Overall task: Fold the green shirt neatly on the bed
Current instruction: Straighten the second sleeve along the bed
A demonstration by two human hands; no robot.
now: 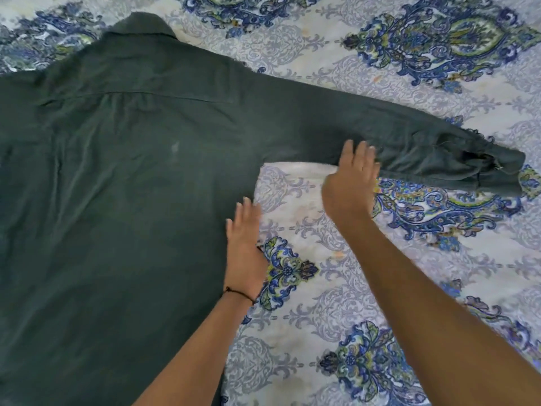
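The dark green shirt lies flat, back side up, on the bed, its collar at the top left. Its right sleeve stretches out to the right, with the cuff rumpled at the far end. My left hand lies flat with straight fingers on the shirt's right side edge. My right hand has straight fingers, and its fingertips touch the lower edge of the sleeve near the armpit. The shirt's left side runs out of the frame.
The bed is covered by a white sheet with blue and green paisley patterns. The sheet shows to the right of the shirt and beyond the collar.
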